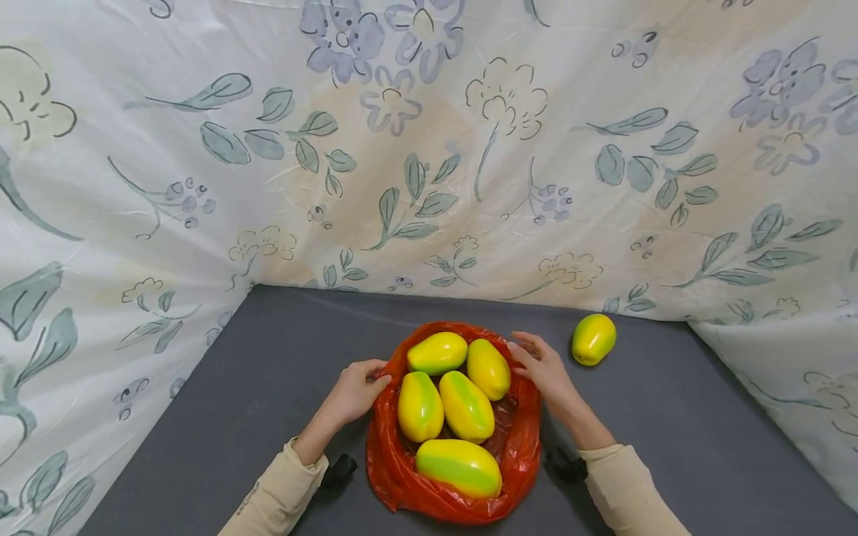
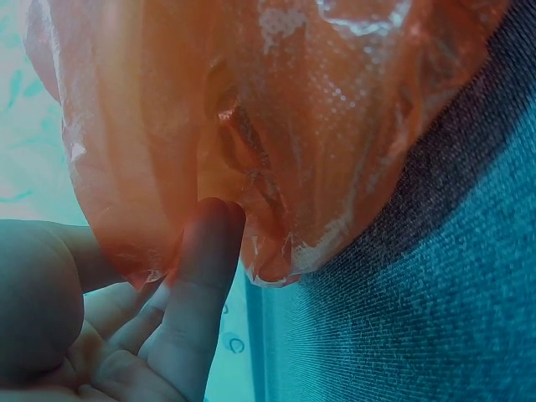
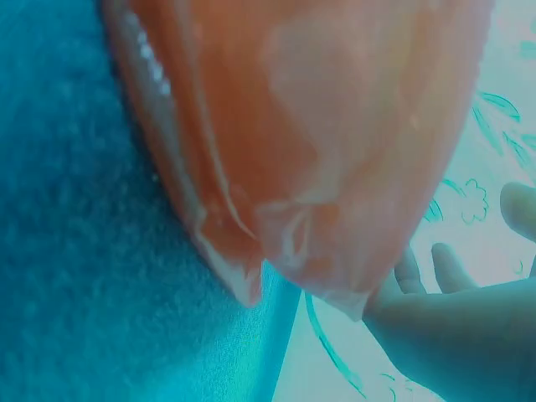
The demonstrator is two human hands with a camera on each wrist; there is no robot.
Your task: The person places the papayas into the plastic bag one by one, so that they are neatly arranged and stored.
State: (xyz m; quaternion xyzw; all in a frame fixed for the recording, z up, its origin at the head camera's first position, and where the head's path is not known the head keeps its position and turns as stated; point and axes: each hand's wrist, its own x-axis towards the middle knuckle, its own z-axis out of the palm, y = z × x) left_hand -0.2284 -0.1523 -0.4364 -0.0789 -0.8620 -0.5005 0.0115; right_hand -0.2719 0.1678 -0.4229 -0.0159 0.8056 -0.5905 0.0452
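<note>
A red plastic bag point(image 1: 386, 454) stands with its mouth wide and its rim rolled outward. Inside lie several glossy, yellow-and-green, papaya-like fruits point(image 1: 467, 406). At the bag's left side, my left hand point(image 1: 357, 388) pinches the rim between thumb and fingers; the left wrist view shows a fingertip point(image 2: 213, 226) against the translucent orange-red plastic point(image 2: 335, 126). My right hand point(image 1: 546, 370) is at the upper right rim, its fingers extended and touching the edge. In the right wrist view, its fingers and thumb are spread beside the hanging plastic point(image 3: 293, 151), which partly hides them.
One more papaya-like fruit point(image 1: 593, 339) lies on the dark grey table point(image 1: 281, 335), to the right of the bag near the back edge. Floral fabric point(image 1: 429, 164) hangs behind the table and along both sides. Black wrist-worn devices point(image 1: 338, 473) show below the sleeves.
</note>
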